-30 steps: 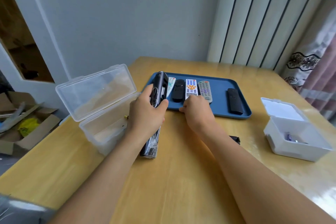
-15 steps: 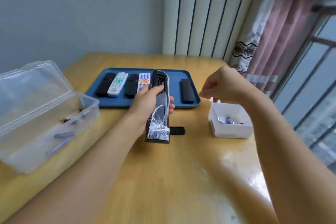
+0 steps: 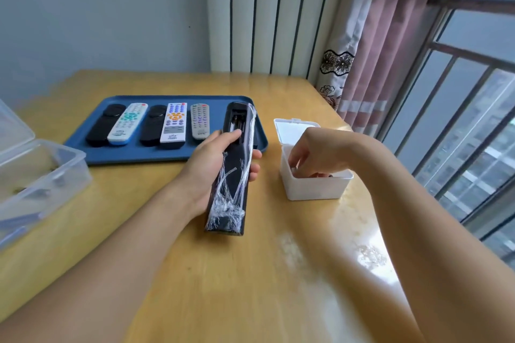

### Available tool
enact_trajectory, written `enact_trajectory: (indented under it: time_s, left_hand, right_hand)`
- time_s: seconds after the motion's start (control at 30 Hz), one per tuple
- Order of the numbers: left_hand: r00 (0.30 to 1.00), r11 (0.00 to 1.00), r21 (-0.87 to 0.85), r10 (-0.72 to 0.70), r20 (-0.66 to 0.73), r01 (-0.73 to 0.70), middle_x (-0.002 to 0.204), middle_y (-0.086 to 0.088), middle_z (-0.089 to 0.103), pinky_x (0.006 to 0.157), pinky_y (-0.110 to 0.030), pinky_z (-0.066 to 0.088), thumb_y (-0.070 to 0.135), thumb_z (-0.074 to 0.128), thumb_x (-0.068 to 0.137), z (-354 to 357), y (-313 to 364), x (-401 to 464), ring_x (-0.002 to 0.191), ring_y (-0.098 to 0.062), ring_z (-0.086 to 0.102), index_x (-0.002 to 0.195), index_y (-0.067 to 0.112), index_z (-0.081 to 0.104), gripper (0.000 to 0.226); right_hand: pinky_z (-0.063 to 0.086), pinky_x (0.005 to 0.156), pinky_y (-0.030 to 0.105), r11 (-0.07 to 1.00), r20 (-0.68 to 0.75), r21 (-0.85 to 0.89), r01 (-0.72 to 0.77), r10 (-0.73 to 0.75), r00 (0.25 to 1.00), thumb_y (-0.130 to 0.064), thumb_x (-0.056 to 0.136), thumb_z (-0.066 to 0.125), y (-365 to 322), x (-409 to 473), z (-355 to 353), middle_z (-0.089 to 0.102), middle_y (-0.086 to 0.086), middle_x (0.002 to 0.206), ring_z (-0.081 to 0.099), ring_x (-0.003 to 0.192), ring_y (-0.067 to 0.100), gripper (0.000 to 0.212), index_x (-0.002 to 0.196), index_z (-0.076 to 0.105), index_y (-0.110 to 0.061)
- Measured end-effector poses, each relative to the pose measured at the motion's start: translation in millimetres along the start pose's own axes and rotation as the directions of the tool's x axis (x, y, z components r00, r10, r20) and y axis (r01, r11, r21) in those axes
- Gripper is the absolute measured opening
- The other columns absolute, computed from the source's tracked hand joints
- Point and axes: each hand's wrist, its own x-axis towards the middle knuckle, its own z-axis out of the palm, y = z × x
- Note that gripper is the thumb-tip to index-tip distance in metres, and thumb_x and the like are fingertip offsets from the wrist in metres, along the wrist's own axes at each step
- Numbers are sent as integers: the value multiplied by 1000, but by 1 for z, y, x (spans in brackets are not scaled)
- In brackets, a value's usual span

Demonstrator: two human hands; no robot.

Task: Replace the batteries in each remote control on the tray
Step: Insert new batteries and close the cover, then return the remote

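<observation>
Gripping the wrapped remote (image 3: pixel 232 172), left hand (image 3: pixel 211 167); right hand (image 3: pixel 315 154) fingers curled inside white box (image 3: pixel 315 189).

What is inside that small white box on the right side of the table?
The right hand reaches down into the white box, fingers curled inside. The hand and the box's front wall cover nearly everything in there, so what it holds or touches cannot be made out.

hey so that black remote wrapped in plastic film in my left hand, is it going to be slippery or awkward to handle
Probably a bit slippery: the black remote is covered in glossy, wrinkled film. It looks rigid, so it should not flex in the left hand. Being long and gripped near the middle, it may tilt if the hold loosens. Its battery compartment appears open, so a tilt could spill loose cells.
</observation>
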Motion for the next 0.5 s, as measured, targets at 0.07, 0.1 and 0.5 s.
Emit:
enact_trajectory:
  time_s: [0.07, 0.1, 0.5]
  left_hand:
    - [1000, 1000, 16, 14, 14, -14, 89, -22, 71, 55, -33, 59, 26, 52, 105, 0, -1, -2, 61, -27, 66, 115, 4, 56, 26]
    - [1000, 1000, 25, 17, 21, -17, 88, -22, 71, 55, -33, 59, 26, 52, 105, 0, -2, -4, 61, -28, 66, 113, 5, 57, 24]
    - [1000, 998, 56, 21, 15, -22, 87, -20, 70, 55, -34, 59, 26, 54, 104, 0, -3, -11, 60, -27, 67, 113, 6, 59, 22]
  right_hand:
    - [43, 51, 15, 1000, 3, 3, -17, 17, 1000, -23, 80, 68, -4, -3, -1, 69, -14, 70, 62, 56, 7, 17, 86, 77, -36]
    - [43, 51, 16, 1000, -8, -7, -24, 24, 1000, -22, 79, 65, -6, -4, -1, 69, -13, 70, 61, 58, 8, 21, 89, 77, -35]
    - [58, 59, 18, 959, -324, 276, 70, 24, 946, -6, 76, 78, 8, -13, 13, 73, -8, 63, 71, 59, 12, 13, 75, 79, -18]
